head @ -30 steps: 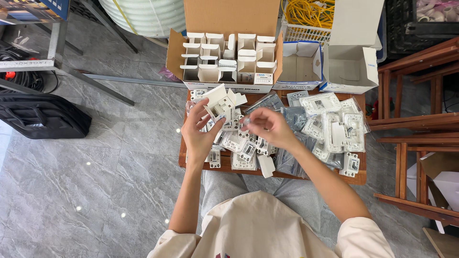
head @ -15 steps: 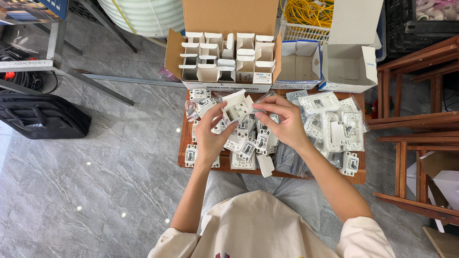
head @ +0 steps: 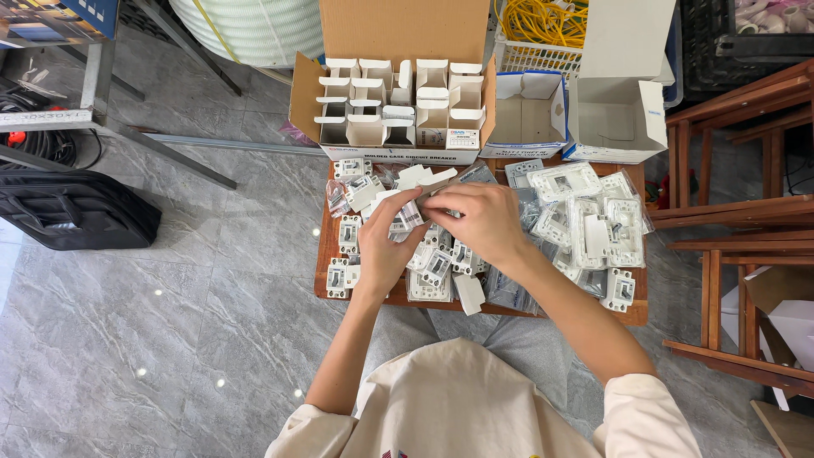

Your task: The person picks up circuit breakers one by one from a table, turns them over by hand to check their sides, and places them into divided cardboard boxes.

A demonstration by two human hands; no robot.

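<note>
— What are the hands on?

— A small white carton [head: 421, 181], a folded box with its flap ends open. Both hands meet on it above the far half of the low wooden table [head: 322, 254], a little left of its middle. The left hand [head: 386, 254] comes up from below with its fingers closed on the near end of the carton; the right hand [head: 482, 219] curls over from the right, its fingertips pinched on the carton's right side.

— Which way does it lie?

— Its long axis runs roughly left to right, tilted slightly, with the open flap pointing toward the far right corner. What is inside I cannot tell.

— And around it?

— The table is crowded. Loose white breaker switches [head: 348, 276] lie along the left edge and under the hands, and white wall plates in clear bags [head: 593, 229] cover the right half. A small white box [head: 469, 293] sits at the near edge. Beyond the far edge stands a big open cardboard box [head: 398, 34] packed with upright white cartons, and two empty white boxes [head: 619, 119] at the far right corner.

— Anything in the way?

— The right hand hides much of the carton.
</note>
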